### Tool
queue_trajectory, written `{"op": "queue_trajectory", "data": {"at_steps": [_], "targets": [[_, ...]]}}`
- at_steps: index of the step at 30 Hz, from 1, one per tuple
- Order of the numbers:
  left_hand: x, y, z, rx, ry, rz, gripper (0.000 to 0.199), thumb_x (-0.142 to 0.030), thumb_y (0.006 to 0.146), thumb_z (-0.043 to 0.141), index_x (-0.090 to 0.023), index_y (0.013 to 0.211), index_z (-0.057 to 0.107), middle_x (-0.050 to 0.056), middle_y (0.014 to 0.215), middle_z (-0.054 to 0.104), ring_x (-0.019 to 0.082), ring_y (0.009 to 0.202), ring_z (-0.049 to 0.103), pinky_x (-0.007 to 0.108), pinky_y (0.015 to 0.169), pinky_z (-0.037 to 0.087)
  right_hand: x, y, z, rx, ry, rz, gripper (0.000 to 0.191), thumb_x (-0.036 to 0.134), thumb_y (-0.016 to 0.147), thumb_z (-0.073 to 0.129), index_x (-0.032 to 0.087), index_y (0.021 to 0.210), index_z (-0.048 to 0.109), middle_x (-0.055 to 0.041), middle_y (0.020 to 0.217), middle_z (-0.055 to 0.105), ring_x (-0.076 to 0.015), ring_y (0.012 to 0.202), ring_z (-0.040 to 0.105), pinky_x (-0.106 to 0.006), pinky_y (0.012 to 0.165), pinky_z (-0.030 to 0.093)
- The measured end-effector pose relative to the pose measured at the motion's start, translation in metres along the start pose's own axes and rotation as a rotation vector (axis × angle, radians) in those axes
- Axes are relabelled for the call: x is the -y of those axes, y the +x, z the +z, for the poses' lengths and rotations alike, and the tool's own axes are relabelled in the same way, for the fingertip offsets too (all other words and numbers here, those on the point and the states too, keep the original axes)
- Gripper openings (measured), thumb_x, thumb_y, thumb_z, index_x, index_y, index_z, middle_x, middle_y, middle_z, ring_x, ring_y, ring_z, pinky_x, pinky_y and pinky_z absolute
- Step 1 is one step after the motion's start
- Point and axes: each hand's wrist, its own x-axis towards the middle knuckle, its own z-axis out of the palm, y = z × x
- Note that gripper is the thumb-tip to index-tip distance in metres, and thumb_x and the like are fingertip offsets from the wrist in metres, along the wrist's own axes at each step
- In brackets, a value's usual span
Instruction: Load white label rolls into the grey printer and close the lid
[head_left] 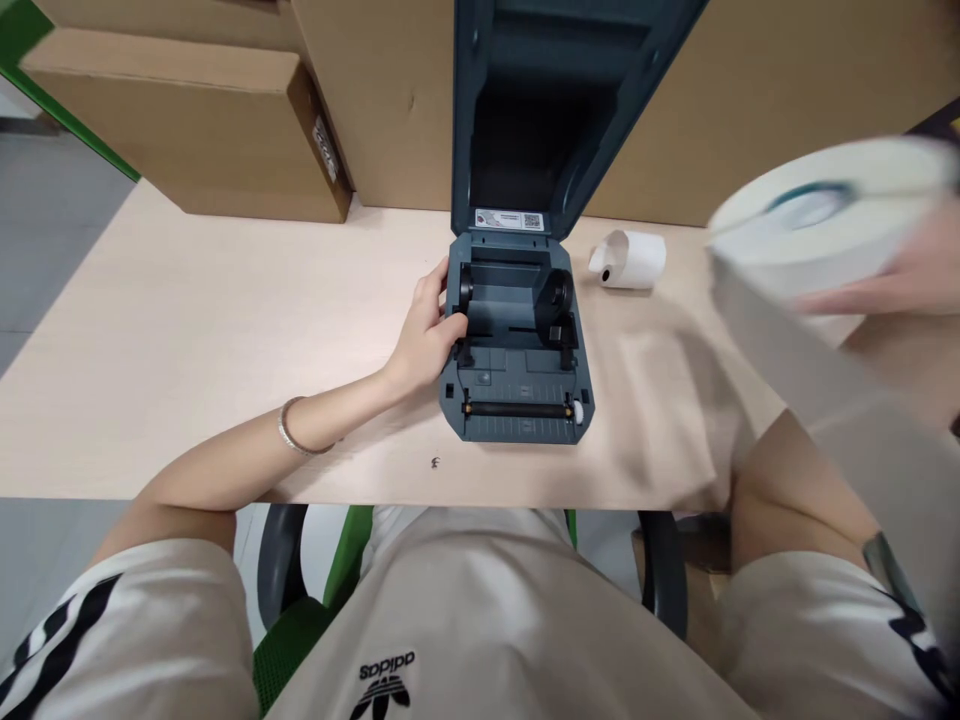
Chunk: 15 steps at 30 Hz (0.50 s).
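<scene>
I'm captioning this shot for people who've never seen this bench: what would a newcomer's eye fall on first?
Probably the big white roll, blurred in the right hand at the right, its loose strip trailing down. Next, likely, the dark device at the table's centre, its lid raised and the left hand on its left edge.

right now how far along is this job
Done, apparently: lid up on the label printer. In hand: the right hand holds a large paper roll, its strip hanging loose; the left hand grips the printer. Left, apparently: seating a roll, as none sits inside.
</scene>
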Motion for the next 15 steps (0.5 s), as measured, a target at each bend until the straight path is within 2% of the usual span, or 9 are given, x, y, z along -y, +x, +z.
{"op": "queue_trajectory", "data": {"at_steps": [1, 3, 5, 8, 11, 13, 15], "targets": [[-0.001, 0.000, 0.000, 0.006, 0.002, -0.001, 0.103, -0.033, 0.079, 0.077, -0.033, 0.180, 0.055, 0.007, 0.188, 0.063, 0.043, 0.178, 0.051, 0.061, 0.149, 0.049, 0.002, 0.004, 0.004, 0.125, -0.001, -0.007, 0.030, 0.039, 0.087, 0.105, 0.024, 0.110, 0.094, -0.0031, 0.093, 0.086, -0.0228, 0.095, 0.086, -0.032, 0.092, 0.078], [-0.001, 0.000, -0.001, 0.019, -0.001, -0.008, 0.104, -0.034, 0.079, 0.079, -0.033, 0.180, 0.054, 0.008, 0.189, 0.062, 0.043, 0.179, 0.049, 0.060, 0.149, 0.049, 0.009, 0.011, 0.018, 0.358, -0.016, -0.016, 0.055, 0.026, 0.067, 0.112, 0.027, 0.118, 0.091, -0.0072, 0.115, 0.090, -0.0316, 0.106, 0.087, -0.044, 0.098, 0.076], [0.000, 0.000, -0.002, 0.023, -0.012, -0.016, 0.104, -0.034, 0.080, 0.080, -0.034, 0.181, 0.052, 0.008, 0.189, 0.061, 0.043, 0.181, 0.047, 0.059, 0.148, 0.050, 0.018, 0.016, 0.039, 0.475, -0.058, -0.037, 0.061, 0.030, 0.067, 0.107, 0.029, 0.124, 0.085, -0.0091, 0.128, 0.089, -0.0376, 0.110, 0.085, -0.052, 0.095, 0.072], [0.000, -0.001, -0.003, 0.031, -0.007, -0.005, 0.102, -0.034, 0.082, 0.081, -0.036, 0.180, 0.052, 0.007, 0.190, 0.059, 0.043, 0.182, 0.045, 0.058, 0.149, 0.048, 0.033, 0.019, 0.073, 0.577, -0.123, -0.112, 0.056, 0.042, 0.076, 0.091, 0.030, 0.130, 0.081, -0.0091, 0.130, 0.086, -0.0421, 0.119, 0.081, -0.053, 0.094, 0.065], [-0.001, -0.002, -0.004, 0.040, -0.001, 0.007, 0.102, -0.032, 0.082, 0.080, -0.035, 0.180, 0.051, 0.007, 0.193, 0.057, 0.042, 0.183, 0.044, 0.057, 0.150, 0.047, 0.044, 0.018, 0.097, 0.614, -0.198, -0.157, 0.061, 0.040, 0.079, 0.085, 0.027, 0.138, 0.081, -0.0107, 0.131, 0.087, -0.0439, 0.129, 0.078, -0.052, 0.101, 0.062], [-0.001, -0.003, -0.005, 0.042, -0.010, -0.001, 0.104, -0.032, 0.082, 0.080, -0.035, 0.181, 0.050, 0.008, 0.193, 0.056, 0.042, 0.182, 0.044, 0.056, 0.147, 0.050, 0.045, 0.016, 0.105, 0.610, -0.189, -0.161, 0.064, 0.038, 0.083, 0.083, 0.024, 0.145, 0.080, -0.0133, 0.135, 0.087, -0.0428, 0.130, 0.078, -0.054, 0.109, 0.062], [0.000, -0.003, -0.005, 0.039, -0.014, -0.008, 0.104, -0.033, 0.081, 0.081, -0.035, 0.181, 0.050, 0.008, 0.192, 0.056, 0.043, 0.180, 0.045, 0.055, 0.144, 0.053, 0.035, 0.015, 0.102, 0.602, -0.057, -0.166, 0.070, 0.045, 0.088, 0.087, 0.025, 0.154, 0.078, -0.0140, 0.145, 0.085, -0.0408, 0.135, 0.077, -0.056, 0.118, 0.061]]}}
